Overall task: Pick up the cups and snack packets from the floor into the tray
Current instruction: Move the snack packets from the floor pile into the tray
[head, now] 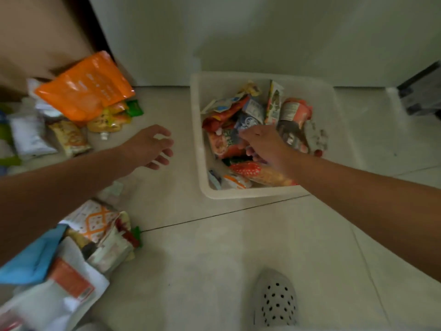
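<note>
Reaching right hand (263, 145) among tray (250, 193) packets (238, 120), labels unreadable.

Tray (198, 130): translucent whitish plastic, smooth, semi-matt walls. Packets in tray (229, 108): printed film, crinkled, mildly glossy. Orange pouch (88, 89): glossy plastic film, smooth, creased at edges. Floor (214, 254): pale tile, smooth, low sheen, dark grout lines. Perforated shoe (274, 299): matt moulded plastic or foam; cannot tell which.

My translucent tray (253, 193) sits on the floor, heaped with colourful snack packets (229, 144). More packets, including an orange pouch (86, 91), lie scattered left.
</note>
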